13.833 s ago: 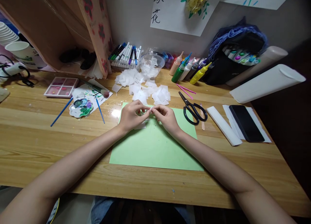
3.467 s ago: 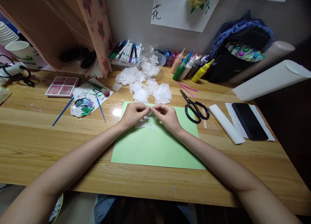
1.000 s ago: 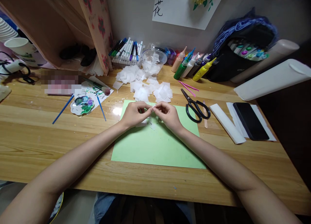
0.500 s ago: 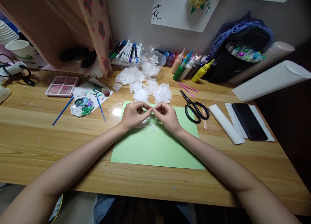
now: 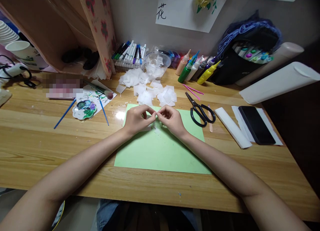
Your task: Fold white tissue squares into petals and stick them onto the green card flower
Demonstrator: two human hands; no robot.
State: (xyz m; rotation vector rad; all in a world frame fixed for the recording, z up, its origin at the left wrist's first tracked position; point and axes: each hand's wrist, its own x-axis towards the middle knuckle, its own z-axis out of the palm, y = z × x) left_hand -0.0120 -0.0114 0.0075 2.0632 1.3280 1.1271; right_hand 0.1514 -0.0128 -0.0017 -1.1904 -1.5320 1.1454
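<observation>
My left hand [image 5: 136,119] and my right hand [image 5: 172,119] meet fingertip to fingertip over the far edge of a light green paper sheet [image 5: 162,151]. Both pinch one small piece of white tissue paper [image 5: 156,116] between thumb and fingers. A few white tissue scraps [image 5: 157,130] lie on the green sheet under the hands. Just beyond the hands sits a heap of cut white tissue squares [image 5: 147,87].
Black scissors [image 5: 200,110] lie right of the green sheet, with a wooden stick, white strips and a black phone [image 5: 256,124] further right. Paint bottles [image 5: 193,70], markers [image 5: 131,54] and a clear bowl [image 5: 157,64] line the back. A paint palette [image 5: 84,109] and brushes lie left.
The hands stay pinched together on the tissue piece; only the fingers shift slightly. More small scraps lie under the hands than in the oldest frame.
</observation>
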